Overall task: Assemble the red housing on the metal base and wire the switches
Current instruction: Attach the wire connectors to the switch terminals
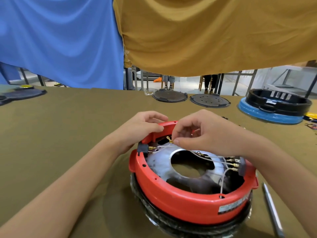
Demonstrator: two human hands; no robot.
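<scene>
While the red housing (185,203) sits ring-like on the metal base (171,224) near the front of the olive-green table (68,134), its hollow holds a shiny metal plate (163,165) with a large round hole in the middle. White wires (214,160) cross that plate, running to brass terminals on a black switch (241,166) at the right wall and another black switch (143,148) at the left wall. The right hand (205,134) pinches a brass ring terminal (169,139) on a wire end between thumb and forefinger, its other fingers curled. The left hand (144,127) grips the housing's far rim, fingers bent over its smooth plastic edge. A slim metal tool (272,210) lies just right of the housing. Farther back rest two dark round lids (169,97) and a black ring stacked on a blue housing (267,114). Blue and mustard cloths (205,31) hang behind.
</scene>
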